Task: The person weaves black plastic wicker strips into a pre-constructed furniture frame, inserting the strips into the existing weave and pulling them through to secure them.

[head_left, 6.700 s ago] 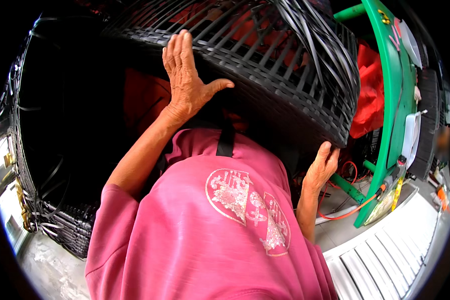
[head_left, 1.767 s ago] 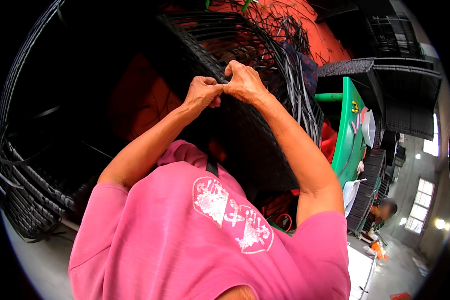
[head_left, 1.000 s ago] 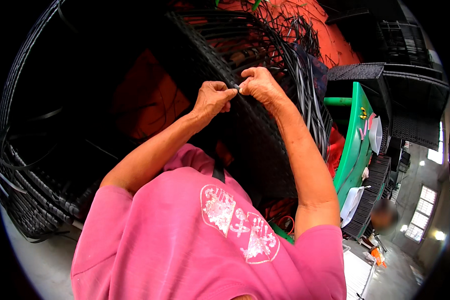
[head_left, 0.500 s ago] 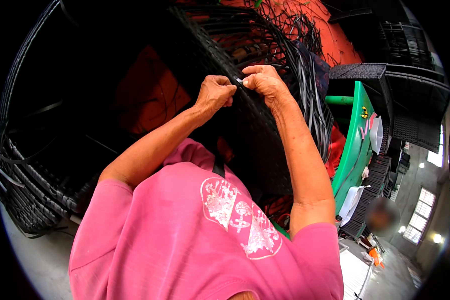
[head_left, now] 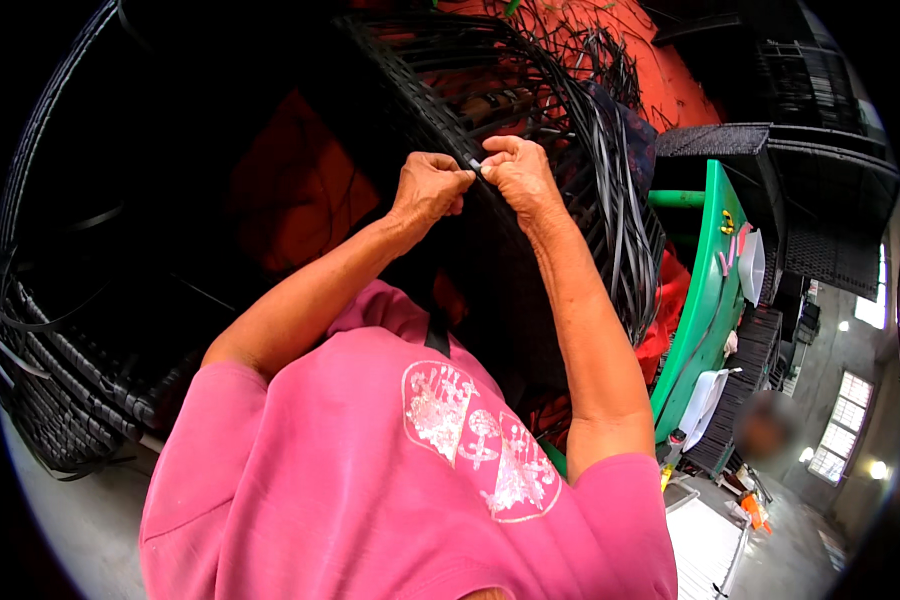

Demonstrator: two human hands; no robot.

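Note:
Both my hands work close together at the edge of a black woven panel [head_left: 425, 95] of flat strips. My left hand [head_left: 432, 186] is closed in a pinch at that edge, and what sits between its fingertips is hidden. With thumb and forefinger, my right hand [head_left: 523, 180] pinches the end of a flat strip [head_left: 475, 164], which shines pale grey where it catches the light. The fingertips of the two hands almost meet at this strip. Below them the woven surface falls into deep shadow.
Long loose black strips [head_left: 625, 220] hang in a bundle right of my right hand. Farther right stands a green table [head_left: 692, 320] holding a white container [head_left: 752, 265]. Black woven furniture [head_left: 715, 142] stands behind it. Another woven frame [head_left: 90, 375] curves along the left. Cut strips litter an orange-red surface [head_left: 660, 70].
My right hand has come left and slightly down, nearer to my left hand, and its fingers are more curled. My left hand has barely moved.

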